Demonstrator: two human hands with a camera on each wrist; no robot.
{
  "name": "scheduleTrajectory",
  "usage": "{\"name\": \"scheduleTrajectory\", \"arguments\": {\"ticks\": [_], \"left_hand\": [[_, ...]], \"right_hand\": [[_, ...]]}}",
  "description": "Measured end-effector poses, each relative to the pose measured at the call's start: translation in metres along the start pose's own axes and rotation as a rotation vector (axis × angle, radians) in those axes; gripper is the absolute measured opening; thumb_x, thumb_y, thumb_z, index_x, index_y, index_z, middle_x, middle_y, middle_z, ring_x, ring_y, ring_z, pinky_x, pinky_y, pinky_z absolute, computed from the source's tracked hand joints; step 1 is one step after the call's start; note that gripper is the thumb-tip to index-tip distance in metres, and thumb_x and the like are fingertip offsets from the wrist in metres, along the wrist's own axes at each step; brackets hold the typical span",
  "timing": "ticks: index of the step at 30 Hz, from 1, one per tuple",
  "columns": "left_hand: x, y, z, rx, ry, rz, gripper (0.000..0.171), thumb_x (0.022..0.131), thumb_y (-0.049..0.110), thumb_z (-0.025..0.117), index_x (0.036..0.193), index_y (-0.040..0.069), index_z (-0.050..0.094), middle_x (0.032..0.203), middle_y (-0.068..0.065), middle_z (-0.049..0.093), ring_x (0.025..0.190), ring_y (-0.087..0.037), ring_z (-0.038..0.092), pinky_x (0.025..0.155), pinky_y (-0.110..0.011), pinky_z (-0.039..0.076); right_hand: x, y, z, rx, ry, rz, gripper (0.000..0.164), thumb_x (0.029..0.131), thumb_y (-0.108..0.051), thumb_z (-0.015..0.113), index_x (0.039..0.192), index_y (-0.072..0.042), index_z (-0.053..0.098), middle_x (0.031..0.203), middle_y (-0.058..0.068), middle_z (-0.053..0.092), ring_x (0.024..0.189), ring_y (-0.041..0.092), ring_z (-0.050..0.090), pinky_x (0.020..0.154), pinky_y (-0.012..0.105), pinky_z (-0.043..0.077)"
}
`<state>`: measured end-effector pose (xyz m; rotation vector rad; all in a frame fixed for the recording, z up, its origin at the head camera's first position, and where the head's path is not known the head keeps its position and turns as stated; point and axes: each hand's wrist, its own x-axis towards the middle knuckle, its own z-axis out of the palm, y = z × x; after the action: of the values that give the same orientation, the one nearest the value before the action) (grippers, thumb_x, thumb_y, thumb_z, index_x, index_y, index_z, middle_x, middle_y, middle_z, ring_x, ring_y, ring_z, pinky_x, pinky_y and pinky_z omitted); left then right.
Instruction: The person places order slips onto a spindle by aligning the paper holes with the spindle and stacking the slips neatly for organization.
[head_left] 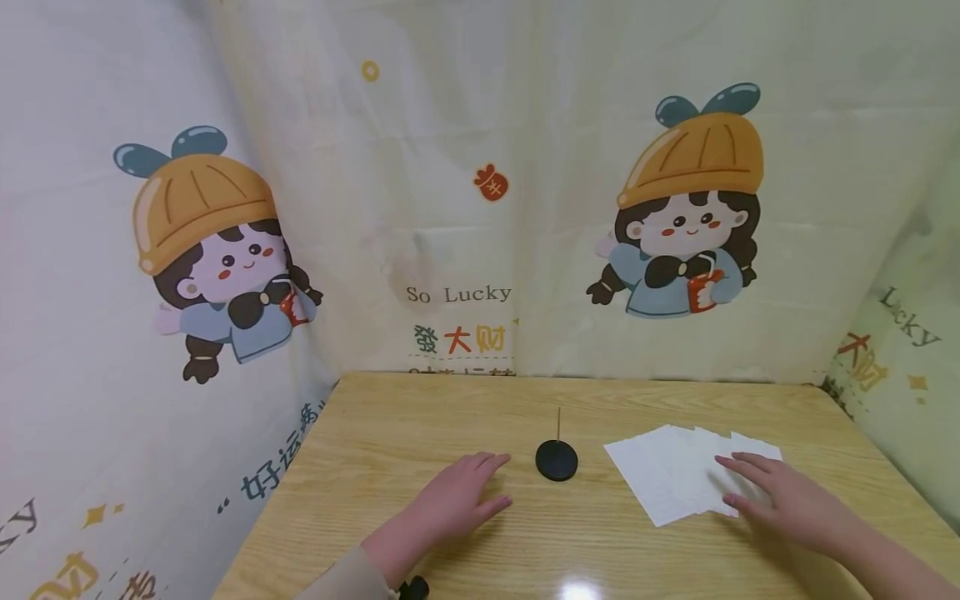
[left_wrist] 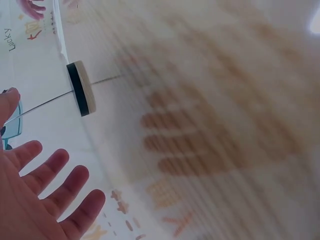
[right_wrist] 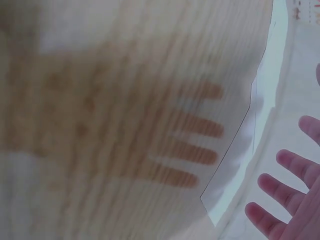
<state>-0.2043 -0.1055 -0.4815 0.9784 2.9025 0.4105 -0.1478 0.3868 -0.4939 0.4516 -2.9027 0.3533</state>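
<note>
My left hand [head_left: 457,502] hovers low over the wooden table with its fingers extended and nothing in them. To its right stands a round black base [head_left: 557,462] with a thin upright rod [head_left: 558,423]. The left wrist view has the same black base [left_wrist: 79,90] side-on, beyond the spread fingers [left_wrist: 67,182]. Several white paper sheets [head_left: 660,475] lie fanned out and overlapping on the right. Above their right side is my right hand [head_left: 787,502], fingers loosely extended and holding nothing. In the right wrist view, its spread fingers [right_wrist: 295,167] appear beside the paper edge [right_wrist: 232,172].
The light wooden table [head_left: 420,417] reflects both hands in the wrist views. Cloth [head_left: 450,233] printed with cartoon figures and lettering hangs behind it and along both sides. A small black object [head_left: 414,588] sits by my left wrist.
</note>
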Motion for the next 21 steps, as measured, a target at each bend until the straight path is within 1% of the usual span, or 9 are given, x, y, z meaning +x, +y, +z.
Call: {"name": "scheduleTrajectory", "arguments": {"ticks": [5, 6, 9, 12, 16, 21], "left_hand": [[0.014, 0.004, 0.001, -0.068, -0.054, -0.043, 0.062, 0.099, 0.053, 0.053, 0.151, 0.024, 0.040, 0.145, 0.001, 0.049, 0.132, -0.021, 0.047, 0.106, -0.044, 0.040], [0.017, 0.005, 0.002, -0.075, -0.063, -0.048, 0.062, 0.099, 0.054, 0.052, 0.151, 0.024, 0.040, 0.145, 0.001, 0.049, 0.132, -0.021, 0.047, 0.106, -0.044, 0.040], [0.026, 0.007, 0.004, -0.082, -0.079, -0.051, 0.062, 0.099, 0.055, 0.051, 0.152, 0.025, 0.039, 0.145, 0.002, 0.049, 0.133, -0.020, 0.047, 0.106, -0.044, 0.040], [0.032, 0.008, 0.006, -0.080, -0.084, -0.054, 0.062, 0.099, 0.055, 0.051, 0.152, 0.025, 0.039, 0.144, 0.003, 0.049, 0.132, -0.020, 0.047, 0.106, -0.043, 0.041], [0.038, 0.010, 0.007, -0.079, -0.084, -0.070, 0.061, 0.099, 0.053, 0.052, 0.151, 0.024, 0.040, 0.145, 0.003, 0.049, 0.133, -0.020, 0.046, 0.106, -0.043, 0.040], [0.046, 0.011, 0.008, -0.076, -0.090, -0.075, 0.060, 0.099, 0.053, 0.052, 0.151, 0.025, 0.040, 0.145, 0.001, 0.048, 0.133, -0.021, 0.047, 0.106, -0.043, 0.040]], "right_hand": [[0.008, 0.008, 0.001, 0.039, -0.015, 0.011, 0.059, 0.086, -0.048, 0.074, 0.130, -0.010, 0.063, 0.129, 0.019, 0.059, 0.118, 0.047, 0.052, 0.089, 0.062, 0.043], [0.011, 0.010, 0.001, 0.043, -0.020, 0.001, 0.059, 0.086, -0.047, 0.074, 0.130, -0.009, 0.063, 0.128, 0.021, 0.059, 0.117, 0.049, 0.052, 0.089, 0.063, 0.042], [0.017, 0.015, 0.001, 0.041, -0.024, 0.001, 0.060, 0.086, -0.047, 0.074, 0.130, -0.008, 0.063, 0.127, 0.023, 0.059, 0.116, 0.050, 0.052, 0.088, 0.063, 0.043], [0.023, 0.019, 0.001, 0.050, -0.046, 0.001, 0.060, 0.087, -0.046, 0.073, 0.130, -0.005, 0.062, 0.127, 0.026, 0.057, 0.115, 0.053, 0.052, 0.087, 0.065, 0.043], [0.030, 0.022, 0.000, 0.063, -0.086, 0.022, 0.063, 0.088, -0.049, 0.071, 0.131, -0.004, 0.061, 0.128, 0.029, 0.056, 0.115, 0.054, 0.051, 0.086, 0.065, 0.043], [0.038, 0.025, 0.000, 0.054, -0.120, 0.045, 0.066, 0.086, -0.051, 0.072, 0.131, -0.004, 0.062, 0.126, 0.030, 0.056, 0.113, 0.054, 0.052, 0.085, 0.064, 0.044]]}}
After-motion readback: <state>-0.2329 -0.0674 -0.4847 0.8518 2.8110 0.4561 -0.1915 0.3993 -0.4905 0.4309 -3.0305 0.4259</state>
